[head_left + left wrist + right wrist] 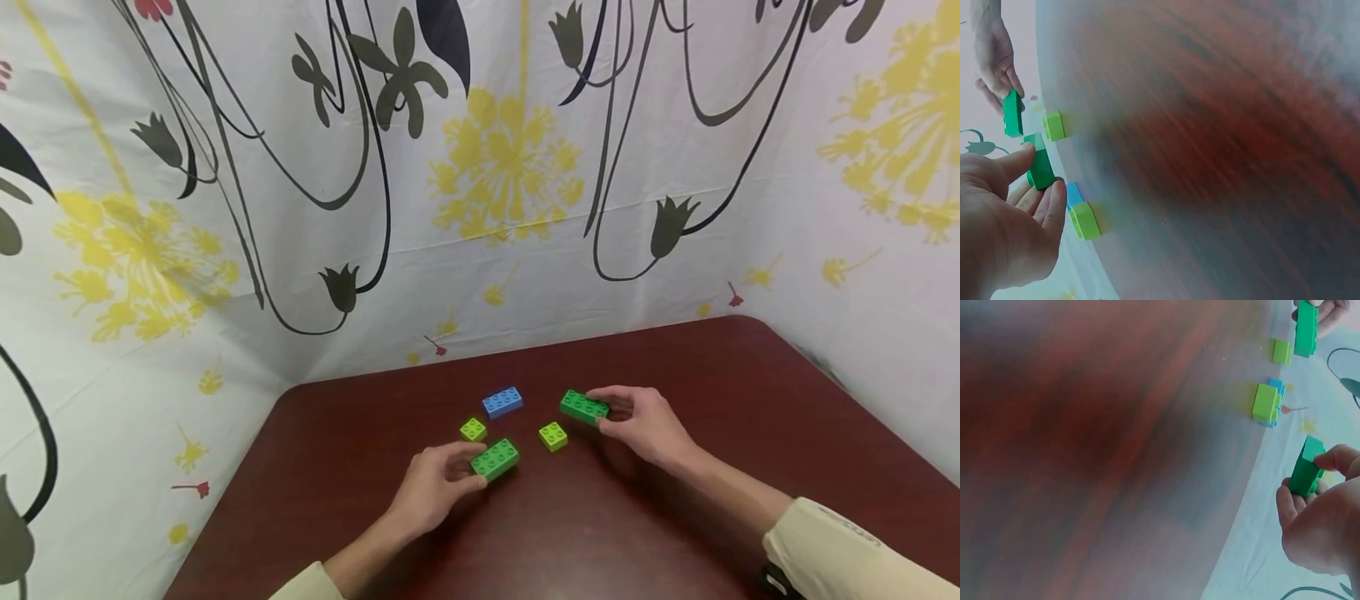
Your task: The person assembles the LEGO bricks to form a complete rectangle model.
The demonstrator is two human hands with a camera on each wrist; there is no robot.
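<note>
My left hand (pixel 433 487) pinches a green toy brick (pixel 495 460) by its near end, between thumb and fingers. In the left wrist view that green brick (pixel 1040 164) is held above the tabletop. Farther right, my right hand (pixel 647 423) grips a darker green brick (pixel 583 407) at its right end; the right wrist view shows this brick (pixel 1307 466) raised off the table too. Between the hands lie two small lime bricks, one lime brick (pixel 473 430) just beyond the left hand's brick and another lime brick (pixel 553 437) nearer the right hand. Behind them lies a blue brick (pixel 502 402).
The dark red-brown table (pixel 570 533) has rounded far corners. A white cloth (pixel 480 292) printed with flowers and stems hangs behind it and along both sides.
</note>
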